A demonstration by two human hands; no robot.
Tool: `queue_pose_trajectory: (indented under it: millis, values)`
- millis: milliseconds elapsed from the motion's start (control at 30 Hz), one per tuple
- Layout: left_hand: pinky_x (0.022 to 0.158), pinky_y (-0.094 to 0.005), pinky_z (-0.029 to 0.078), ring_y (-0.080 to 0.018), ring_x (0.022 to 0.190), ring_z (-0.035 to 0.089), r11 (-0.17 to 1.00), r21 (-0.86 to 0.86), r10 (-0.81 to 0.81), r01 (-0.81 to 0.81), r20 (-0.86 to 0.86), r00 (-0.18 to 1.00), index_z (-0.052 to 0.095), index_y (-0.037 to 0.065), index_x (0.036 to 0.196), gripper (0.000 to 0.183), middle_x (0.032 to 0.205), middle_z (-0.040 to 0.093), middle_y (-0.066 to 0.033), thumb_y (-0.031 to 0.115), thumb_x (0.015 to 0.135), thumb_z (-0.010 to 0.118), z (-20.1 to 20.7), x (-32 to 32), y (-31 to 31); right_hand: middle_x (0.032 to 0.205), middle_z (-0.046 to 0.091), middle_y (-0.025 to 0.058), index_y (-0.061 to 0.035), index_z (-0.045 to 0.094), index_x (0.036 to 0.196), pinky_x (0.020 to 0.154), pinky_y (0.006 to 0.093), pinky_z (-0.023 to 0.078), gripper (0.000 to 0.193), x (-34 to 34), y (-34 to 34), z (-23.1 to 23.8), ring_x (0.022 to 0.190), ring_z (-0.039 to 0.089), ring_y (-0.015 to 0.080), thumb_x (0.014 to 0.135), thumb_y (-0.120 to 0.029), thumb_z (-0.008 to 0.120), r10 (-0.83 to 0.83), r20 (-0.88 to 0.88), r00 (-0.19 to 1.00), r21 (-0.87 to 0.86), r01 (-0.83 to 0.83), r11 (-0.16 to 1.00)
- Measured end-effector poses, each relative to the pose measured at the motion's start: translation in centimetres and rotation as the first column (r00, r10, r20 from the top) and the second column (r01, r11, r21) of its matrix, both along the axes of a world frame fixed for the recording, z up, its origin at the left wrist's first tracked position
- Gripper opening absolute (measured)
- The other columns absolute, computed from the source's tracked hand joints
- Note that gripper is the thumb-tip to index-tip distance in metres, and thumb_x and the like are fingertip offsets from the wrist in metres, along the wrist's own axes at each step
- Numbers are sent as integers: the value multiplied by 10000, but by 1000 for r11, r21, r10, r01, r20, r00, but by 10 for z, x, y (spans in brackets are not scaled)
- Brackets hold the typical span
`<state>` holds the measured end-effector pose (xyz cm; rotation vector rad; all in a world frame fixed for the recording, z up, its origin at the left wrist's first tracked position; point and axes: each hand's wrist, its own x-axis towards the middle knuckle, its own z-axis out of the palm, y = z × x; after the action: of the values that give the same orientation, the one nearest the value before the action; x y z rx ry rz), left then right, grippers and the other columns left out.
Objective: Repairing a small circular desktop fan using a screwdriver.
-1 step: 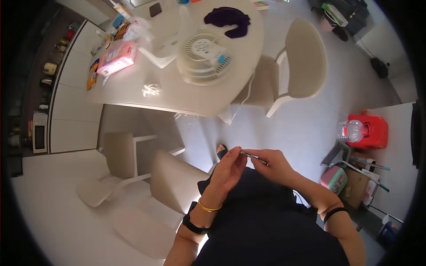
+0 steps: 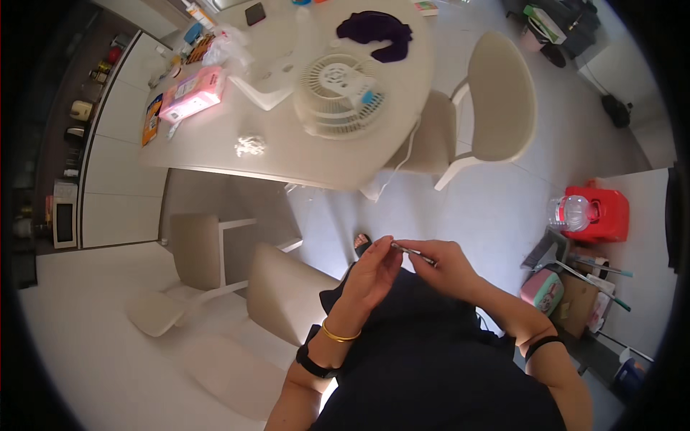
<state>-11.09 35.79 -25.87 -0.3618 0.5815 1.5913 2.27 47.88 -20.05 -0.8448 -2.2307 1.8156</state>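
Note:
My right hand (image 2: 449, 268) pinches a slim silver metal tool (image 2: 415, 253), a thin stick with a darker end by the fingers; its exact kind is too small to tell. The far tip points left and meets the fingertips of my left hand (image 2: 373, 274). There the thumb and fingers press together, and whatever may lie between them is hidden. Both hands are raised in front of my dark clothing, over the floor and short of the table (image 2: 302, 171). On that table lie a white fan head (image 2: 341, 93) in its round grille and a small crumpled white heap (image 2: 250, 146).
A pink tissue pack (image 2: 192, 93), a white angled stand (image 2: 262, 92), a dark purple cloth (image 2: 381, 30) and a phone (image 2: 255, 13) are also on the table. Beige chairs (image 2: 503, 100) stand around it. At right are a red container (image 2: 607, 215), a clear bottle (image 2: 568, 213) and a dustpan (image 2: 545, 250).
The view has shifted slightly, so the table and its things appear a little further right. Both hands keep nearly the same pose around the metal tool.

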Motion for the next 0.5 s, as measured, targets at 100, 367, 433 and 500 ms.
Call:
queue_pose_trajectory:
  millis: [100, 367, 433, 500]
  values:
    - [862, -241, 536, -98, 955, 631, 999, -40, -4, 7, 78, 997, 640, 88, 1019, 104, 983, 659, 7, 156, 947, 609, 7, -38, 5, 871, 697, 132, -88, 631, 1227, 642, 270, 503, 327, -39, -1, 4, 669, 628, 167, 905, -101, 578, -46, -49, 998, 74, 49, 996]
    - [850, -255, 545, -105, 944, 637, 994, 21, -104, 103, 73, 992, 638, 83, 1023, 116, 987, 669, -3, 166, 951, 602, 10, -98, 49, 851, 688, 136, -96, 618, 1241, 639, 296, 506, 344, -89, 21, 5, 716, 661, 213, 902, -108, 567, -233, -109, 966, 41, 238, 970]
    - [859, -259, 537, -109, 951, 633, 992, 20, -125, 125, -9, 992, 631, 81, 1040, 127, 998, 665, -6, 168, 952, 602, 19, -110, 59, 764, 658, 112, -103, 627, 1229, 592, 312, 488, 350, -97, 32, 6, 663, 632, 235, 881, -101, 587, -181, -111, 977, 156, 197, 968]
    - [867, -262, 528, -113, 958, 630, 990, 20, -139, 141, -100, 985, 624, 79, 1056, 140, 1009, 661, -9, 170, 953, 601, 25, -119, 69, 735, 644, 101, -104, 630, 1220, 578, 325, 482, 354, -103, 43, 5, 643, 615, 245, 867, -99, 603, -156, -111, 982, 247, 179, 952]
